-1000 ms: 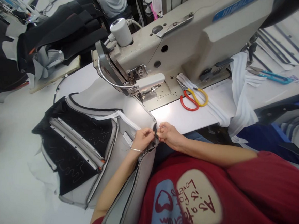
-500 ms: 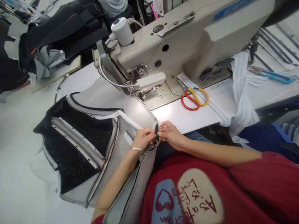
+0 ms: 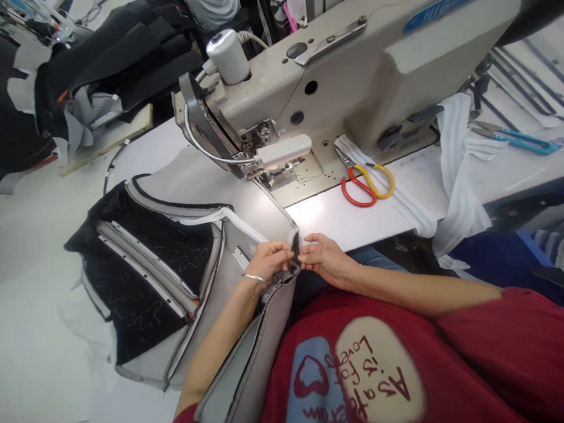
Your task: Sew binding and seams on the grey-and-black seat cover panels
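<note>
A grey and black sewn seat cover (image 3: pixel 258 216) spreads from the machine's needle area down over my lap. With bent fingers my left hand (image 3: pixel 272 258) pinches its dark seam edge near the table's front. My right hand (image 3: pixel 324 259) meets it from the other side, thumb and forefinger together at the same edge, the other fingers loosely bent. What exactly lies between the right fingertips is too small to make out. Beyond both hands stands a sewing machine (image 3: pixel 350 78), its presser foot above the needle plate beside the cover.
Scissors with red and yellow handles (image 3: pixel 369 183) lie on the table over a white strip (image 3: pixel 410 212). Blue-handled snips (image 3: pixel 528 139) rest farther right. Dark fabric pieces (image 3: pixel 121 55) are piled at the back left, near another person's sleeve (image 3: pixel 212 7). A blue bin (image 3: pixel 488 261) stands below right.
My right hand has shifted very slightly, its fingers straightening a little at the seam edge. The left hand stays on the edge, and the cover lies nearly as before.
</note>
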`<state>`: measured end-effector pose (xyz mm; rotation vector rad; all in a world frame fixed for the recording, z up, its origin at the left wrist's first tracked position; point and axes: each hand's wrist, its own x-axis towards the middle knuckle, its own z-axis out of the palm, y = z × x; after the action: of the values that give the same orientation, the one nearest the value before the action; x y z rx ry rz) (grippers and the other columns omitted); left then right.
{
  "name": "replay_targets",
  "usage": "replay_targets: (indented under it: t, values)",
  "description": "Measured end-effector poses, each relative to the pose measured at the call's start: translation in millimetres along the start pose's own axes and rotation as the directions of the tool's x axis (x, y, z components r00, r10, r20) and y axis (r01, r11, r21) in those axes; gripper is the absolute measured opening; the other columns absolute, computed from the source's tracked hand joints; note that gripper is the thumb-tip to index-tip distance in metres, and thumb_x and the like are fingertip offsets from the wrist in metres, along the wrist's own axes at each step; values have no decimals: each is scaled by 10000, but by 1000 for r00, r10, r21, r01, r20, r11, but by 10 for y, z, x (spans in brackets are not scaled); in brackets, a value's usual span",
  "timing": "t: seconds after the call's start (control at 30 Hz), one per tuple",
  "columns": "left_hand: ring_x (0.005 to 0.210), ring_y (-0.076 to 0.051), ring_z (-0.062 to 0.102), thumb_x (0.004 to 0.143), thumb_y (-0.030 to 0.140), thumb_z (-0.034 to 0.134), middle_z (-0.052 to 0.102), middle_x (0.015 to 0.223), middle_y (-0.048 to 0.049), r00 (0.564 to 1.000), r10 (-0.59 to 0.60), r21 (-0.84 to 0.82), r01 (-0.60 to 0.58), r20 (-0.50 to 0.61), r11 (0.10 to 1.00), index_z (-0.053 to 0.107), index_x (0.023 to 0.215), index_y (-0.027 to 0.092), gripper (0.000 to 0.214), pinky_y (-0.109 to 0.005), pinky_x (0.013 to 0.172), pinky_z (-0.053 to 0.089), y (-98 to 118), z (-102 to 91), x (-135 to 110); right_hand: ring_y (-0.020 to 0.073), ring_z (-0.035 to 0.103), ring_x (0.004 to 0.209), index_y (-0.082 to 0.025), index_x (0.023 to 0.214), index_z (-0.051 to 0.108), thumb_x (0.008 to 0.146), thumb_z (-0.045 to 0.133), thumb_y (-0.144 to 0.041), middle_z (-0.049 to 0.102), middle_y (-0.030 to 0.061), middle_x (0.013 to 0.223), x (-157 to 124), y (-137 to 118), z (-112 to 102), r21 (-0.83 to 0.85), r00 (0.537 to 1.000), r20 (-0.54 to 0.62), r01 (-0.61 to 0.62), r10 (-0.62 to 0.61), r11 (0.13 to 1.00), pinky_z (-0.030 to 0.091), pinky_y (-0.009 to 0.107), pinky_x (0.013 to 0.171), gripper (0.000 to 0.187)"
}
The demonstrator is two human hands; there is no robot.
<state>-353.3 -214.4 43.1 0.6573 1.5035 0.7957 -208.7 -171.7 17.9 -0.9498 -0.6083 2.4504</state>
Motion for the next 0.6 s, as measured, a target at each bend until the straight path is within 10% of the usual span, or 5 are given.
replay_targets:
  t: [0.6]
  values:
    - [265,-14,277,576,274,630,429,316,48,1000,8,35,-9,8,999,536,535,107,196,-149,304,147,16,-42,-10,82,511,474,-208,767,327,526,680,-127,536,-71,574,9,58,-35,54,994,102,31,-37,998,308,203,481,435]
